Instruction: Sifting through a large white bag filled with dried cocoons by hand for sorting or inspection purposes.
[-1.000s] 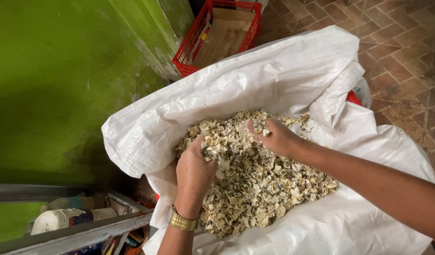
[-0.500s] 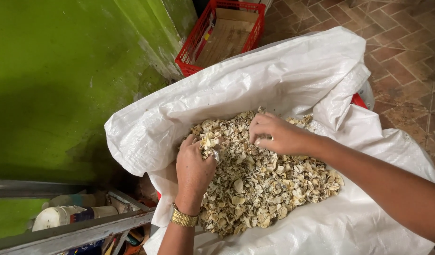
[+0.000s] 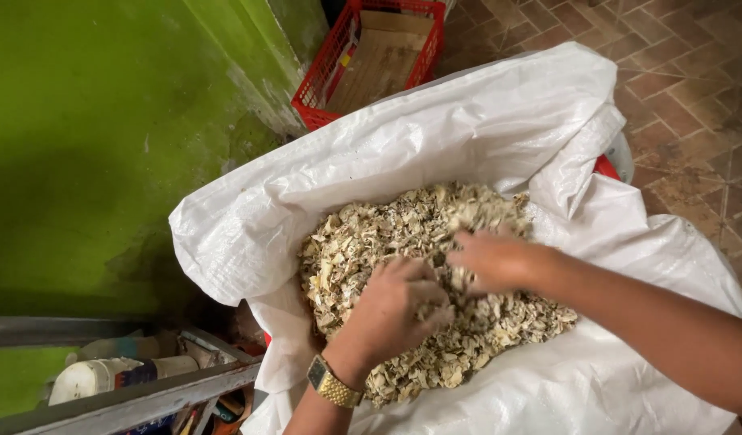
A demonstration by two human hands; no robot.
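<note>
A big white woven sack (image 3: 435, 129) lies open, holding a heap of pale, dry, flaky pieces (image 3: 363, 242). My left hand (image 3: 395, 310), with a gold watch on the wrist, is pressed into the heap, fingers curled around a clump of the pieces. My right hand (image 3: 496, 259) reaches in from the right and rests on the heap just beside the left hand, fingers bent among the flakes; it is blurred, so its grip is unclear.
A green wall (image 3: 105, 137) stands on the left. A red plastic crate (image 3: 338, 60) with cardboard in it sits behind the sack on the brick floor (image 3: 693, 64). At the lower left a metal shelf (image 3: 145, 395) holds white bottles.
Both hands have drawn closer together in the middle of the heap. The right hand slid down and left, and the left hand curled over a clump of flakes.
</note>
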